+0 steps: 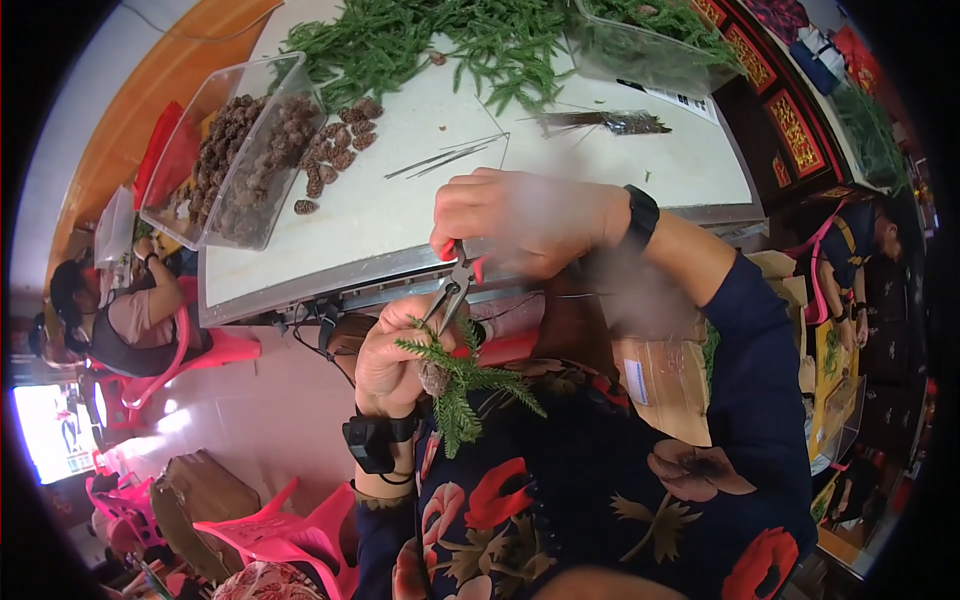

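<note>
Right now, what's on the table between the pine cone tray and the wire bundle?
Head view: loose pine cones and thin wires lie between the tray and wire bundle.

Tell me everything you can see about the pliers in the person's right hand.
The pliers are small, with red grips and slim grey metal jaws. The right hand grips the handles from above, so they point down and left. The tips meet the green sprig held in the left hand, below the white table's edge.

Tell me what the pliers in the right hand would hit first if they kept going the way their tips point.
The right hand aims the pliers down-left at the green sprig and cone held in the left hand. They would likely meet the sprig first, though depth is unclear.
</note>
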Motion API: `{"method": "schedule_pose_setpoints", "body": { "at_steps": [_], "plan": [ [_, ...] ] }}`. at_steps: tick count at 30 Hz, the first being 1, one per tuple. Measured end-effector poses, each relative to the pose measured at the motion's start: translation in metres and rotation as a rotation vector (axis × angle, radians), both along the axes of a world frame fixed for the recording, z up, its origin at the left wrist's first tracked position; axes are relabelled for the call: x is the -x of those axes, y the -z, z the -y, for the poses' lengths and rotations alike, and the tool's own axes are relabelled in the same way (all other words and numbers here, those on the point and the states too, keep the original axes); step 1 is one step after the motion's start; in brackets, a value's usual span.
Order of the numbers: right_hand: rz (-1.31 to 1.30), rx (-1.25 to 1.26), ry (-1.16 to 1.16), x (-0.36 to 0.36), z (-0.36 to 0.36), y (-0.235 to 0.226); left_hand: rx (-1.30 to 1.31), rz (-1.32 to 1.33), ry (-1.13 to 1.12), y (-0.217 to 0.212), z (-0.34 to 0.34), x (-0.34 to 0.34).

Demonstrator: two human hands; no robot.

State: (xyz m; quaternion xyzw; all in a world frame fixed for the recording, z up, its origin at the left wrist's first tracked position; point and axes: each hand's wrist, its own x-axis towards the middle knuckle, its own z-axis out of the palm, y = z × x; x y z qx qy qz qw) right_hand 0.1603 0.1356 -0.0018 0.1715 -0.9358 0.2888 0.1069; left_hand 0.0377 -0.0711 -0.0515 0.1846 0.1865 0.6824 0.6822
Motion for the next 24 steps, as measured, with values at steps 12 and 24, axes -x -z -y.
{"method": "schedule_pose_setpoints", "body": {
  "at_steps": [12, 24],
  "plan": [
    [0.044, -0.016, 0.033, -0.012, -0.01, 0.002, -0.007, 0.023, 0.019, 0.006, -0.012, -0.006],
    [0.273, -0.149, 0.413, -0.037, 0.001, -0.006, 0.291, -0.583, -0.48, -0.02, -0.018, -0.015]
  ]
}}
